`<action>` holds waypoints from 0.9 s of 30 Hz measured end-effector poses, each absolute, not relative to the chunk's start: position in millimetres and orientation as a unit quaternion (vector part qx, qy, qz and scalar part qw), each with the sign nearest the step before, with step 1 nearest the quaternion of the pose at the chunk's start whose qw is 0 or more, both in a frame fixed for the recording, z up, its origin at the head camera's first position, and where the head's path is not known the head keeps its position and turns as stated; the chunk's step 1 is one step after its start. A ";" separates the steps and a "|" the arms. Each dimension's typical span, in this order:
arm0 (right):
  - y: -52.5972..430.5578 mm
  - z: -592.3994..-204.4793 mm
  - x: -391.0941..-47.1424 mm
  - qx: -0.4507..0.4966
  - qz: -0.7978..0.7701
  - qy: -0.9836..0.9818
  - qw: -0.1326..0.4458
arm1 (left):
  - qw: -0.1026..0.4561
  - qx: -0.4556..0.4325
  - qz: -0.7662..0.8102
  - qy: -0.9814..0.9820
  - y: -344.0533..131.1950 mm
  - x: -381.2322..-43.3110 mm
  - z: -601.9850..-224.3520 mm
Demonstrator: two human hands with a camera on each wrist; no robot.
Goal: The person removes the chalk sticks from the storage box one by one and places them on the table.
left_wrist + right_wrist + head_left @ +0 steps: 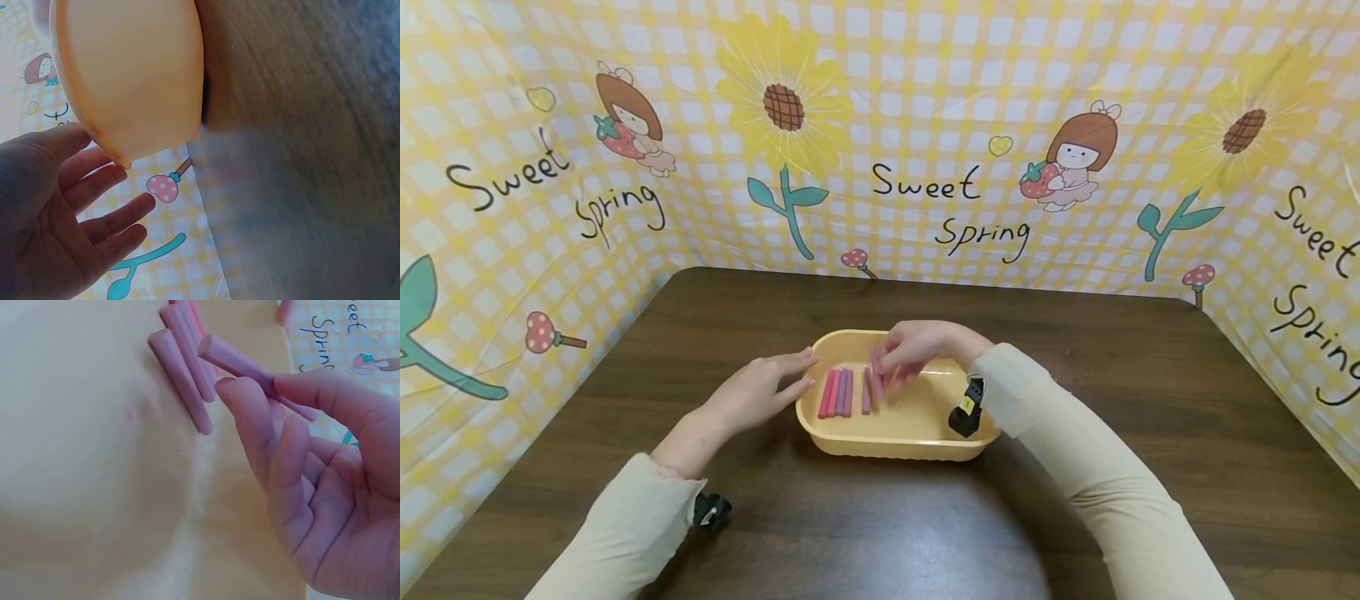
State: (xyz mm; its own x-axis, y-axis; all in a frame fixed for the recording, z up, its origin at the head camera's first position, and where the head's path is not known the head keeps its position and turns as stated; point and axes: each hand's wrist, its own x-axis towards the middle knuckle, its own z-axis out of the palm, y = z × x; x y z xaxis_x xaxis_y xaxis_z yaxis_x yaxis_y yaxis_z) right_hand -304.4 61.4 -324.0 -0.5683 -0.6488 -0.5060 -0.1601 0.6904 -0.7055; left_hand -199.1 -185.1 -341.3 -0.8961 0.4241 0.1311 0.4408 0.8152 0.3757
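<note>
Head: left hand (763, 387), relaxed, touches the yellow tray (925, 422) at its left rim; right hand (919, 343) over it, beside pink and purple sticks (840, 392) lying inside. Left wrist: fingers loose, rim not gripped. Right wrist: thumb and fingers pinch one mauve stick (236, 362).

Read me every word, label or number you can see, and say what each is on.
"Sweet Spring": cloth, left side.
"Sweet Spring": cloth, middle.
"Sweet Spring": cloth, right side, at picture's edge.
Wrist views: cloth lettering, only partly visible.
Yellow label, right camera; pale mark, left camera: too small to read.
</note>
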 end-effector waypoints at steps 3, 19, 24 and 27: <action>67.3 -320.7 -304.4 -0.257 -0.316 0.823 0.395 | 0.021 -0.227 -0.202 -0.953 -185.1 -198.6 -340.9; 99.1 -307.6 -299.4 -0.249 -0.348 0.829 0.360 | 0.023 -0.225 -0.202 -0.953 -184.4 -198.5 -340.3; 110.5 -304.8 -297.4 -0.246 -0.353 0.829 0.357 | 0.022 -0.224 -0.201 -0.953 -184.0 -198.3 -340.1; 117.8 -303.5 -295.7 -0.253 -0.351 0.829 0.354 | 0.022 -0.225 -0.201 -0.953 -183.9 -198.2 -340.1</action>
